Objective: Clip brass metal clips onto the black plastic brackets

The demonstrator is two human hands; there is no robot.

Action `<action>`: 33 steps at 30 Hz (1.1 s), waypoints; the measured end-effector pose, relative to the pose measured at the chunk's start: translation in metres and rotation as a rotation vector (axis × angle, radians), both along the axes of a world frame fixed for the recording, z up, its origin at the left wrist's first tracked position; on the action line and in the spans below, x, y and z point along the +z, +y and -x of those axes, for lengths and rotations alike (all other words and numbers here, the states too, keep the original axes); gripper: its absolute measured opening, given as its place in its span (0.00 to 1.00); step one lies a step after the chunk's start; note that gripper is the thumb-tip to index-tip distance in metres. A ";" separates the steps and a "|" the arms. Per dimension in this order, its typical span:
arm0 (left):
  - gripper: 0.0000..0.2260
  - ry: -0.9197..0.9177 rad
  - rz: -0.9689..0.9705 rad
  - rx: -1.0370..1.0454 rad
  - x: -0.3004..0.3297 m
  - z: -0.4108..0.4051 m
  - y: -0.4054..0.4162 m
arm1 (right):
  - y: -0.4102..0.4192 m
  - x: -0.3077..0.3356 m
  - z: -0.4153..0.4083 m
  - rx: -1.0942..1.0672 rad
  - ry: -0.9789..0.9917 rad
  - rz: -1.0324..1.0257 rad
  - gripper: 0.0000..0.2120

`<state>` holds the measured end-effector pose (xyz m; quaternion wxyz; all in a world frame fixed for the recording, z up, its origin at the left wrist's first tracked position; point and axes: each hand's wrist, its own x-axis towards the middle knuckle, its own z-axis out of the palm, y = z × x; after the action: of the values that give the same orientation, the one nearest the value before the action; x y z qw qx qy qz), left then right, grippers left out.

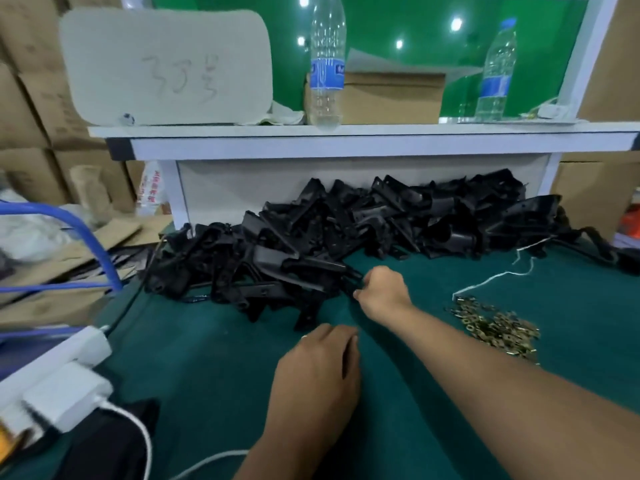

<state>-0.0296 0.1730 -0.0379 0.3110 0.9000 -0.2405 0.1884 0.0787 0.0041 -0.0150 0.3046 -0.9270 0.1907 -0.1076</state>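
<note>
Green felt tabletop (450, 393) under white shelf (346, 143), cardboard boxes (31, 98) behind.

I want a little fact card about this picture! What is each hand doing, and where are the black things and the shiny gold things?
right hand: right hand reaches to the near edge of the black bracket pile, its grip closed on a black bracket
left hand: left hand rests on the green mat, fingers relaxed, holding nothing visible
brackets: pile of black brackets heaped under the white shelf
clips: brass clips in a loose heap on the mat, right of the right forearm
on the shelf: two water bottles
</note>
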 end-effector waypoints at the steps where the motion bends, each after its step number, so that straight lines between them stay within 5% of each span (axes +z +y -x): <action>1: 0.17 -0.003 -0.003 0.007 0.000 0.000 0.000 | -0.003 0.000 -0.001 -0.015 0.018 -0.036 0.09; 4: 0.13 -0.054 0.003 0.046 -0.002 -0.004 0.000 | -0.020 0.006 0.014 0.002 0.116 -0.226 0.10; 8: 0.17 -0.090 0.039 0.163 -0.006 -0.007 0.001 | -0.061 0.016 0.060 0.154 0.125 -0.230 0.03; 13: 0.36 0.140 0.082 0.002 -0.006 -0.006 -0.003 | -0.089 0.012 0.106 0.460 -0.228 -0.422 0.08; 15: 0.33 0.170 0.094 -0.148 -0.006 -0.004 -0.004 | -0.086 0.008 0.113 0.530 -0.382 -0.435 0.08; 17: 0.23 0.116 0.098 -0.261 -0.008 0.000 -0.008 | -0.086 0.005 0.113 0.574 -0.463 -0.379 0.07; 20: 0.26 0.088 0.066 -0.329 -0.010 0.002 -0.011 | -0.095 -0.001 0.109 0.595 -0.482 -0.292 0.07; 27: 0.07 0.115 -0.034 -0.216 -0.006 0.000 -0.009 | -0.134 -0.014 0.104 0.433 -0.308 0.186 0.08; 33: 0.26 0.305 0.316 -0.225 -0.003 0.007 -0.006 | -0.124 -0.016 0.102 0.424 -0.183 0.455 0.08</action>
<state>-0.0363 0.1666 -0.0405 0.4995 0.8258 -0.2573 0.0496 -0.0232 -0.1200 -0.0314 0.1212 -0.9768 -0.0637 -0.1645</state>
